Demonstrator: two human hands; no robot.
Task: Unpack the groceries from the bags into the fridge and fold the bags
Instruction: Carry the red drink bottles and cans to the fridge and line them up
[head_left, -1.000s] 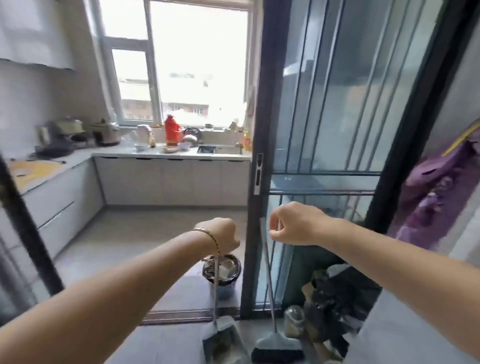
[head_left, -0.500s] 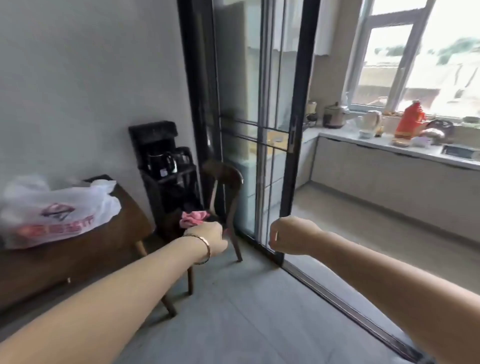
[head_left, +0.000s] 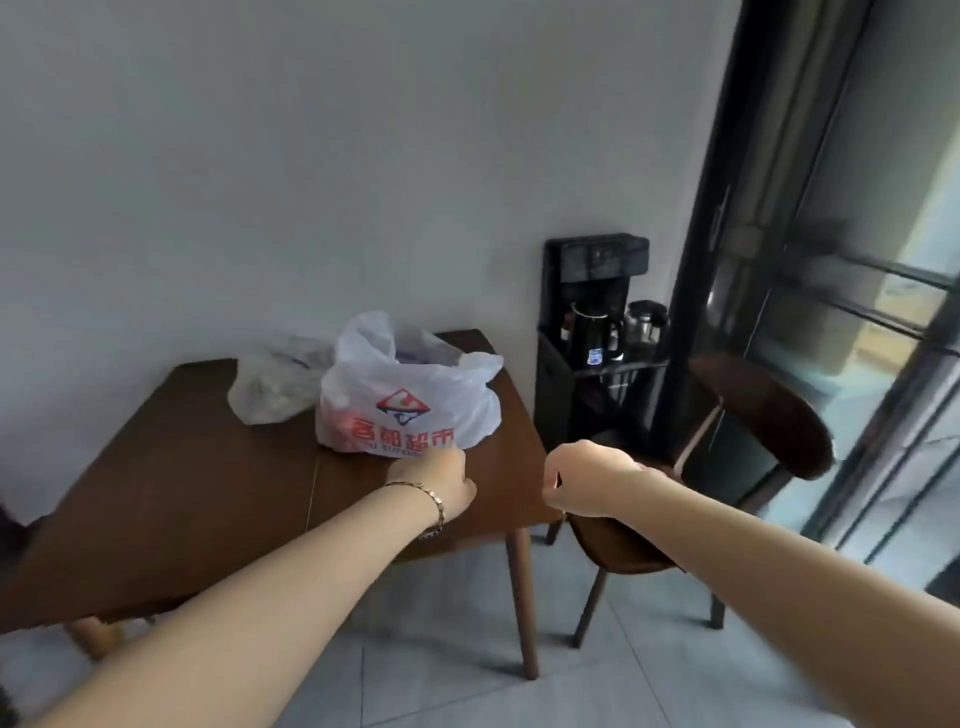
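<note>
Head cam view, only one angle here. Both arms are stretched forward. The left hand (head_left: 434, 480) is balled into a fist with nothing held in it, and a thin bracelet (head_left: 432, 500) is worn at that wrist. The right hand (head_left: 587, 480) is curled up the same way, nothing gripped, and is seen in front of the table's right corner and the chair seat.

The groceries are still bagged: a white plastic bag (head_left: 410, 405) with a red and blue logo is sat on the far right part of the brown wooden table (head_left: 208, 493), handles up and mouth loosely open. Something reddish can be made out through the plastic, can't be identified tbh. A crumpled clear bag (head_left: 275, 379) is pressed against its left side. The left fist is just at the printed bag's lower edge; contact can't be confirmed.

Right of the table, a black stand (head_left: 558, 395) is placed against the wall, with a black kettle (head_left: 595, 332) and a glass pot (head_left: 647, 322) on its shelf. A dark wooden chair (head_left: 753, 421) is parked beside that, and a black-framed glass door (head_left: 831, 260) is seen at the far right.
</note>
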